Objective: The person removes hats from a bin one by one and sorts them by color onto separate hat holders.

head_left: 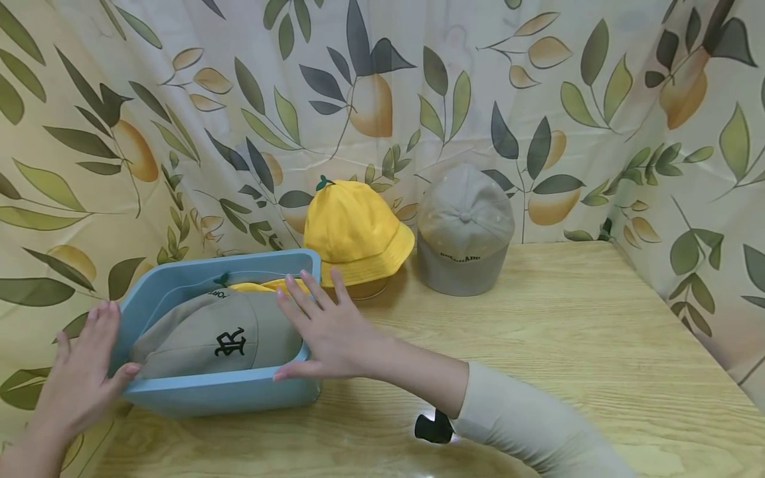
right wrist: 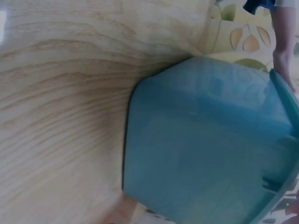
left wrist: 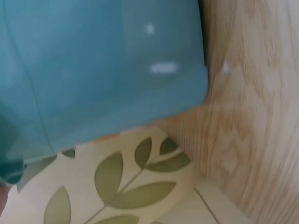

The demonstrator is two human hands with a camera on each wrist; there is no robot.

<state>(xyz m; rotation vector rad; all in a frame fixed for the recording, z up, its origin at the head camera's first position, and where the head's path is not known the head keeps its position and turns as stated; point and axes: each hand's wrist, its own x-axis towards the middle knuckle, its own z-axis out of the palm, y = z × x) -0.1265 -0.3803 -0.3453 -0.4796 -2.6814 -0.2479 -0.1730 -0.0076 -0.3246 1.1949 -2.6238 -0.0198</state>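
A light blue plastic bin (head_left: 221, 397) stands at the left of the table. Inside lies a grey-beige cap (head_left: 197, 335) with a black letter emblem, and part of a yellow hat (head_left: 263, 287) shows behind it. My left hand (head_left: 84, 368) rests at the bin's left rim, its fingers extended and thumb near the front corner. At the right rim is my right hand (head_left: 331, 335), palm down with fingers spread; whether it touches the bin I cannot tell. Both wrist views show the bin's outer walls (left wrist: 103, 70) (right wrist: 201, 140) close up, with the fingers mostly out of sight.
A yellow bucket hat (head_left: 352, 229) with a green sprout stands just behind the bin's right end. To its right is a grey cap (head_left: 466, 229). Leaf-print curtain (head_left: 442, 86) encloses the wooden table (head_left: 574, 345) at the back and sides. A small black object (head_left: 433, 427) shows beside the right sleeve.
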